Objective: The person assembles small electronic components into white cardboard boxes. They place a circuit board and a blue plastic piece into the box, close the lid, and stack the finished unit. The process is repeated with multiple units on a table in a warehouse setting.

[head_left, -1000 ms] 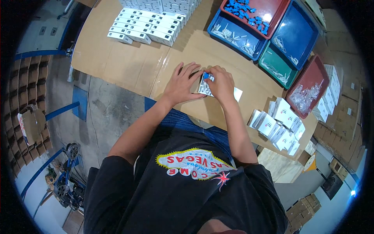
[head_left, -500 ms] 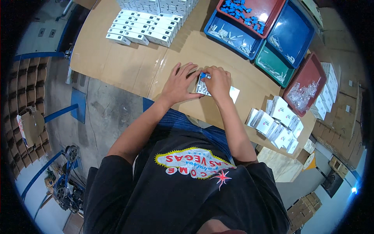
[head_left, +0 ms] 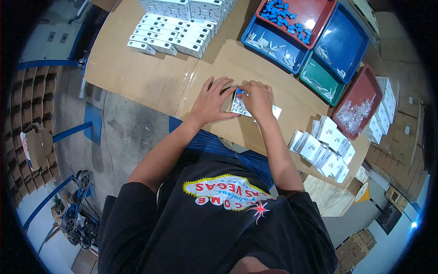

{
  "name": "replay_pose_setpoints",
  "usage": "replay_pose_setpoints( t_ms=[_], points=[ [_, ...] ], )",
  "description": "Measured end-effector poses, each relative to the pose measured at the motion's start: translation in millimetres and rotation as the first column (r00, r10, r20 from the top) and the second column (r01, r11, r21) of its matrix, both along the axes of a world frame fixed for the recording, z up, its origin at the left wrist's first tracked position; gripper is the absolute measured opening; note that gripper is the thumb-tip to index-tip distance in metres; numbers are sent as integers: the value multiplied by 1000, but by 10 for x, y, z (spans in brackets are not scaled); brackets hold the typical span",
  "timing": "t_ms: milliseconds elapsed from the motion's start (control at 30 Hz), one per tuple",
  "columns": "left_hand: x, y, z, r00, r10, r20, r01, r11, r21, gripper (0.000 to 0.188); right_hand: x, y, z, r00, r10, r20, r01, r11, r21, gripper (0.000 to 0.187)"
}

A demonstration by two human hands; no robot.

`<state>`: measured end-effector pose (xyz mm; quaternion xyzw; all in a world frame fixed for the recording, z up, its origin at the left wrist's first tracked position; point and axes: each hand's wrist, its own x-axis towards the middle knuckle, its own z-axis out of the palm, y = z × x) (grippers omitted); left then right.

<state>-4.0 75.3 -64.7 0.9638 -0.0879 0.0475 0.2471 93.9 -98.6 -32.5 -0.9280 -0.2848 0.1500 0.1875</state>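
A small, shallow white box (head_left: 238,106) with a patterned grey-and-white inside lies on the cardboard-covered table in front of me. My left hand (head_left: 211,101) rests along its left side, fingers spread, with index finger and thumb by the box's edge. At the box's upper end, a small blue plastic piece (head_left: 240,91) is pinched in the fingertips of my right hand (head_left: 259,98). That hand covers much of the box's right half. From beneath my right wrist a plain white flap or card (head_left: 276,111) sticks out; whether it joins the box cannot be seen.
Stacked white boxes (head_left: 171,34) stand at the far left. Far right, a red tray (head_left: 315,20) holds blue pieces, beside blue trays (head_left: 292,48) and a green tray (head_left: 315,73) with white sticks. A red tray (head_left: 365,86) holds clear bags. White packets (head_left: 321,146) lie nearer.
Both hands stay at the box, and the right fingers still pinch the blue piece at its upper end. The whole view has shifted slightly.
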Motion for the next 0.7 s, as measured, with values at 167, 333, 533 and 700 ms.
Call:
replay_pose_setpoints(
  t_ms=[167, 333, 533, 700],
  points=[
    [-12, -12, 20, 1000, -9, 7, 9, 1000, 0, 88, 31, 5, -129, 998, -15, 61, 17, 1000, -25, 16],
    [-5, -13, 12, 1000, -5, 26, 5, 1000, 3, 87, 32, 27, -93, 997, 11, 79, -9, 1000, -25, 14],
    [-10, -24, 22, 999, -7, 42, 7, 1000, 8, 86, 18, -147, -56, 997, -5, 75, -10, 981, 195, 27],
    [-36, -14, -22, 1000, -1, 28, 0, 1000, 23, 90, -169, -630, 25, 918, -373, 137, 309, 887, 342, 30]
  ],
)
